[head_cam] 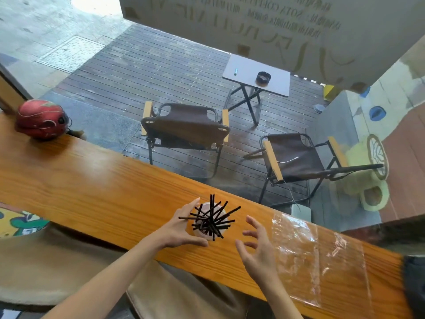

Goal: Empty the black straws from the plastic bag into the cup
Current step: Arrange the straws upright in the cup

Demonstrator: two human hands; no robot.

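A translucent plastic cup (199, 231) stands on the wooden counter (96, 187), with several black straws (212, 218) fanning out of its mouth in all directions. My left hand (181, 229) holds the cup from its left side, thumb at the front and fingers behind the rim. To the right of the cup, a short gap away, my right hand (257, 247) hovers with spread, relaxed fingers and holds nothing. The clear plastic bag (319, 254) lies flat on the counter right of my right hand, with no straws visible in it.
A red helmet (42, 119) sits at the counter's far left end. Beyond the counter's far edge is a window onto a deck with two folding chairs (184, 127) and a small table (257, 74). A dark object (414, 282) lies at the right end.
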